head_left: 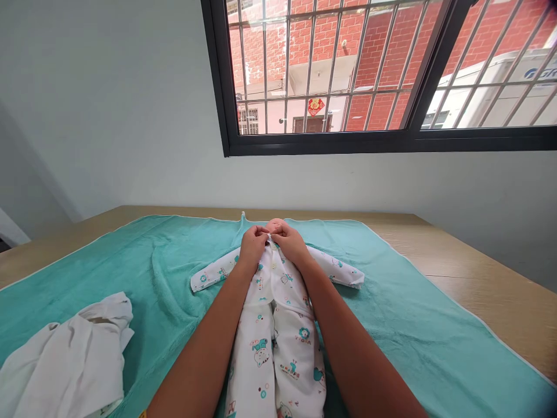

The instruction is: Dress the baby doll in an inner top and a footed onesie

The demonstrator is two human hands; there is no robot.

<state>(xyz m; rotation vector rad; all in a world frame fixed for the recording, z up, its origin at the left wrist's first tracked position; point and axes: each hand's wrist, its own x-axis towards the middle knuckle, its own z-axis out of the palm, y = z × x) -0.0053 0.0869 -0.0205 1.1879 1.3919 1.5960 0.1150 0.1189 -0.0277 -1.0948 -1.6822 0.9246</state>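
Note:
A white baby romper (278,325) printed with small animals lies spread out on a teal towel (391,325), sleeves out to both sides. It seems to be on a doll whose pinkish head (275,223) shows just past my fingers. My left hand (253,244) and my right hand (288,239) meet at the romper's neckline, fingers pinched together on the fabric at the collar. Both forearms run up over the romper's legs and body.
A crumpled white garment (69,360) lies on the towel at the near left. The towel covers a wooden table (478,273) pushed against a pale wall. A barred window (374,75) above looks out on a red brick building.

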